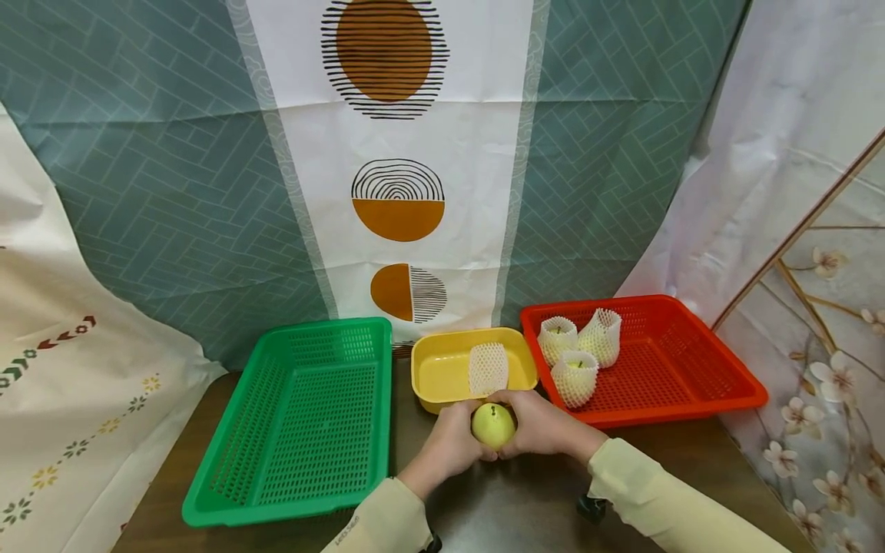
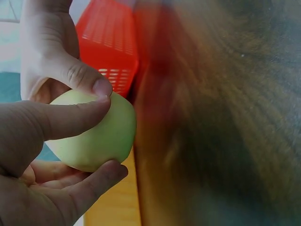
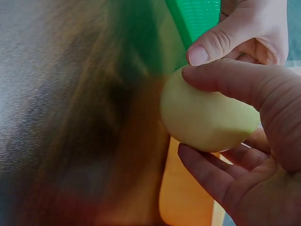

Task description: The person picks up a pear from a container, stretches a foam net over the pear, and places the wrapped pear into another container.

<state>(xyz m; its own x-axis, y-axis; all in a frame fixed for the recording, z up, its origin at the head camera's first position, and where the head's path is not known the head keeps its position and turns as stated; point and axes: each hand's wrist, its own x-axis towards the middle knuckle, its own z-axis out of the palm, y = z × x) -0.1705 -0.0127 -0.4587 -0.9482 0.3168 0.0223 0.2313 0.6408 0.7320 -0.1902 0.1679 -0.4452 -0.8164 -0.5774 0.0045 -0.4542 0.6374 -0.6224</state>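
Both hands hold a round yellow-green pear between them, its dark stem facing up in the head view. My left hand grips its left side. From the other side my right hand grips it, and the two thumbs meet on the fruit in the left wrist view. The bare skin of the pear shows between thumb and fingers. Just beyond the hands stands a yellow basin with a white foam net sleeve lying in it.
On the right, a red basket holds three pears in white foam nets, one of them a netted pear near its front. At left stands a green basket. All rest on a dark wooden table, with a patterned curtain behind.
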